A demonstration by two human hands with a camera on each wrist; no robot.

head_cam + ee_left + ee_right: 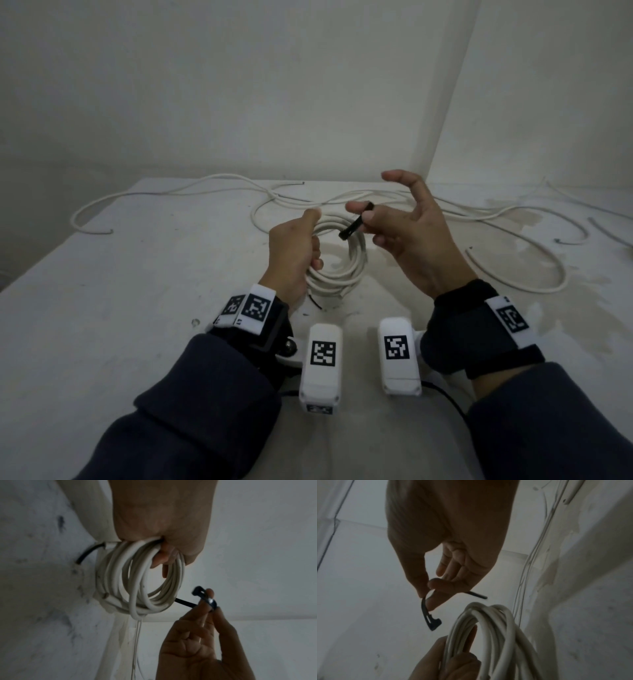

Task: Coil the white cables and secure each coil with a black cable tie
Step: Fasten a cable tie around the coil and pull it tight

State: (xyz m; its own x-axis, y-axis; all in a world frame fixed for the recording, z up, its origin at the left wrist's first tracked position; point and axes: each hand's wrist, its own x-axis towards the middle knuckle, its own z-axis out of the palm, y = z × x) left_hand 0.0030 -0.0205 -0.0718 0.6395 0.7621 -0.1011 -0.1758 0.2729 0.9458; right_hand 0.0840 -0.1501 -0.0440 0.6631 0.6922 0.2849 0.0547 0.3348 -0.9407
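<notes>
My left hand (294, 253) grips a coil of white cable (346, 263) by its left side, fingers curled through the loops (159, 558), holding it just above the table. My right hand (404, 222) pinches a black cable tie (356, 224) between thumb and fingers, right beside the coil's upper right edge. The tie (428, 614) bends round a fingertip, its head end hanging free near the coil (488, 635). In the left wrist view the tie's (204, 599) tail reaches toward the coil (137, 581). The index finger of my right hand is raised.
Several loose white cables (513, 246) sprawl over the far and right part of the white table (120, 308). Another cable (137, 198) loops at the far left. White walls meet in a corner behind the table.
</notes>
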